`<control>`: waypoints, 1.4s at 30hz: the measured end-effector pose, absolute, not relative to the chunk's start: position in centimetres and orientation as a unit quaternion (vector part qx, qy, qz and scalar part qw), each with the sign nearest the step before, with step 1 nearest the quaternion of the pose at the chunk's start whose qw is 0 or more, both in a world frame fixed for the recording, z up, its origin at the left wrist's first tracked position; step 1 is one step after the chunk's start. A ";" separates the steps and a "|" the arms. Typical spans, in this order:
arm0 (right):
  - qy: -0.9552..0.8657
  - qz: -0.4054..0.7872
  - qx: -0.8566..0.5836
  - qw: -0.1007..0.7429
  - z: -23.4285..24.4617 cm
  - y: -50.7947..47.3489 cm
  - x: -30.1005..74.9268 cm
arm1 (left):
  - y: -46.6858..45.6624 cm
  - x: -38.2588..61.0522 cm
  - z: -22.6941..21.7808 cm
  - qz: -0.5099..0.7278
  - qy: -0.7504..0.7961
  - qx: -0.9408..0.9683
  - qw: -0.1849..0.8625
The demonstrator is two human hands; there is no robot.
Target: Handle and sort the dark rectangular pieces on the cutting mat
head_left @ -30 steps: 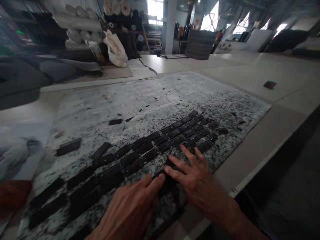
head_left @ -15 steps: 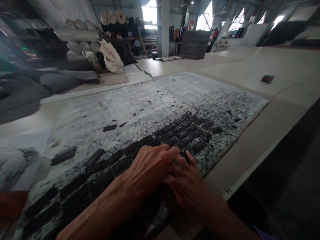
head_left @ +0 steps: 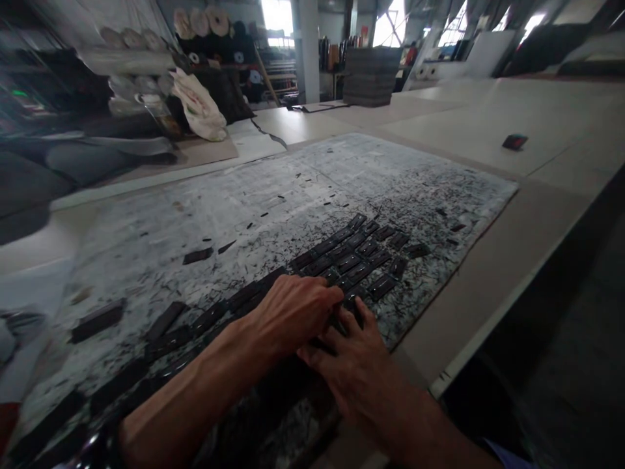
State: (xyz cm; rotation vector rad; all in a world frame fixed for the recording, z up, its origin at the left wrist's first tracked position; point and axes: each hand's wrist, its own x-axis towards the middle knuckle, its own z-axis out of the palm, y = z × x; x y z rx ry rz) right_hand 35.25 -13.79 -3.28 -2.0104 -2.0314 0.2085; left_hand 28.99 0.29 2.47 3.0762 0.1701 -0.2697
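Observation:
My left hand [head_left: 305,306] is bent at the wrist, with its fingers curled down and closed just above the dark rows. What they hold, if anything, is hidden. Beside and nearer to me, my right hand [head_left: 354,358] has bent fingers reaching to the same spot, close to the left fingertips; its grip is hidden too. Flat, dark rectangular pieces [head_left: 347,262] with a shiny face lie edge to edge in slanting rows around both hands. A loose dark piece [head_left: 165,319] rests to the left. All of them lie on a pale, black-stained board [head_left: 234,195].
Dark scraps [head_left: 198,255] are scattered over the board. A small dark object [head_left: 515,141] sits on the pale table [head_left: 439,124] at right. Far back stand a stack of dark sheets [head_left: 371,77], a white sack [head_left: 198,104] and rolls of material [head_left: 215,23]. The table edge [head_left: 488,332] runs along the right.
The view has shifted slightly, so the background sits further left and higher. Both hands stay close together over the same pieces; the left fingers have curled a little more.

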 end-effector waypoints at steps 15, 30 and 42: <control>-0.702 0.095 -0.687 0.164 -3.2 -13.6 35.2 | -0.1 29.1 2.7 -0.118 0.039 0.992 0.016; -0.669 -0.065 -0.669 0.318 -5.4 -17.3 36.4 | 0.1 28.2 1.2 -0.061 0.071 0.992 0.084; -0.665 -0.041 -0.622 0.411 -5.8 -16.9 35.9 | 0.0 27.3 1.1 -0.025 0.087 0.975 0.204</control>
